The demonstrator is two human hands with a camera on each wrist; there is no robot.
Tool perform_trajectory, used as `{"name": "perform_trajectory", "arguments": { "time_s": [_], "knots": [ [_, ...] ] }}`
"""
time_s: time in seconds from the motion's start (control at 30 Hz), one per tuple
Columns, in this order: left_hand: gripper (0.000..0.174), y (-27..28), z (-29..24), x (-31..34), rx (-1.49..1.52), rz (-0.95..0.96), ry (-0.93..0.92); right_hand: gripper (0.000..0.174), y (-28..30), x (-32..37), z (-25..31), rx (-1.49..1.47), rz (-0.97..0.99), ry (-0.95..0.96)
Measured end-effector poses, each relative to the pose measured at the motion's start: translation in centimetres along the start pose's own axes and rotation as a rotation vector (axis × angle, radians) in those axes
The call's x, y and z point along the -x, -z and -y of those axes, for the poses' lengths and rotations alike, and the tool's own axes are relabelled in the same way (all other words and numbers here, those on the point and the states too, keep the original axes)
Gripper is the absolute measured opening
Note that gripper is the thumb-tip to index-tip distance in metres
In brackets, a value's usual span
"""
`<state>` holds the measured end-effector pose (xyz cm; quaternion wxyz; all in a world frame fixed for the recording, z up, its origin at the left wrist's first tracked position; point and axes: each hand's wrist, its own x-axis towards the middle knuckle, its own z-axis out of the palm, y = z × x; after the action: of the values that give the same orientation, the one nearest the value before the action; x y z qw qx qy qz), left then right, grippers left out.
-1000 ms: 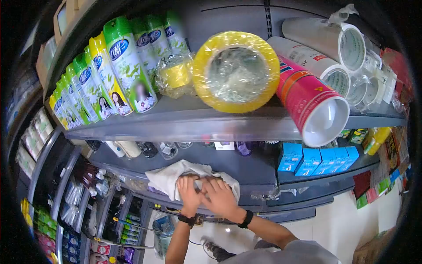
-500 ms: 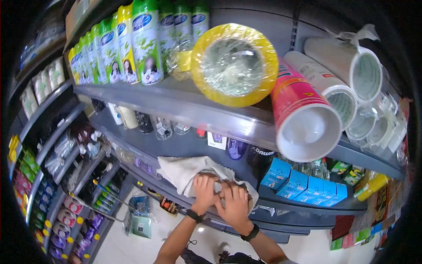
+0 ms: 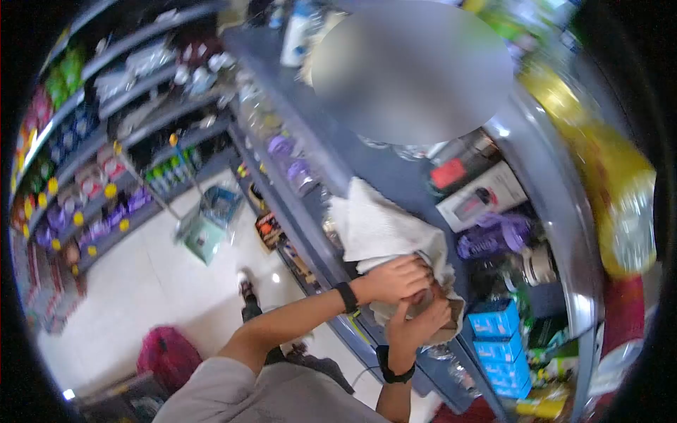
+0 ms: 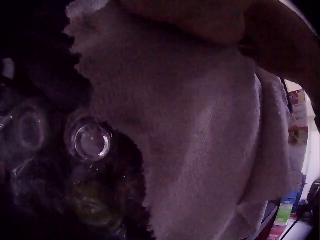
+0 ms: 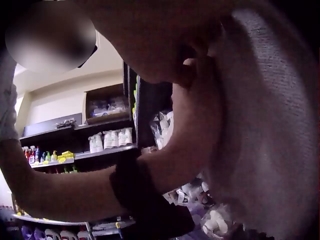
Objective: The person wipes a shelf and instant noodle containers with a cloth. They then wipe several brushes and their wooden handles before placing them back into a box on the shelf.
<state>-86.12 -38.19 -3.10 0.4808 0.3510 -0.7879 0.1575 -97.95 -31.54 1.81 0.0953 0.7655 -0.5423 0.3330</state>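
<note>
A white cloth (image 3: 388,229) lies bunched at the front edge of a grey shelf in the head view. My left hand (image 3: 396,278) grips its near end from above, fingers curled over the fabric. Beside it, my right hand (image 3: 421,326) holds the same bundle, with thumb and fingers bent around it. A brownish part shows between the two hands; I cannot tell what it is. In the left wrist view the cloth (image 4: 195,130) hangs in a broad fold below the fingers. On the right side of the right wrist view, the cloth (image 5: 270,130) appears dark and close.
Behind the bundle stand a white box (image 3: 483,196), a purple package (image 3: 493,236) and several blue boxes (image 3: 504,356). A blurred yellow item (image 3: 599,162) sits on the upper shelf. On the floor are a green dustpan (image 3: 202,240) and a pink bag (image 3: 169,352).
The head view has swung and tilted, bringing the left-hand shelves and floor into sight. Both hands stay on the cloth, now further right in view, with the left hand turned across it.
</note>
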Motion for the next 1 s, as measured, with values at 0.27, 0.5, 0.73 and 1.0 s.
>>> {"name": "perform_trajectory", "arguments": {
  "time_s": [0.27,0.5,0.73,1.0],
  "knots": [
    [0.035,1.2,4.9,1.5,0.143,-0.03,-0.019,0.069,-5.8,-1.5,2.3,0.203,-0.266,0.08],
    [0.025,7.6,16.0,3.3,0.166,-0.14,0.025,0.063,-11.9,-7.0,12.1,0.082,-0.105,0.041],
    [0.028,11.8,24.1,4.8,0.037,-0.236,0.09,0.058,-16.1,-11.7,19.1,-0.118,0.014,0.055],
    [0.027,14.1,27.4,5.4,-0.071,-0.157,0.161,0.06,-17.7,-14.1,21.8,0.089,0.175,0.189]
  ]
}}
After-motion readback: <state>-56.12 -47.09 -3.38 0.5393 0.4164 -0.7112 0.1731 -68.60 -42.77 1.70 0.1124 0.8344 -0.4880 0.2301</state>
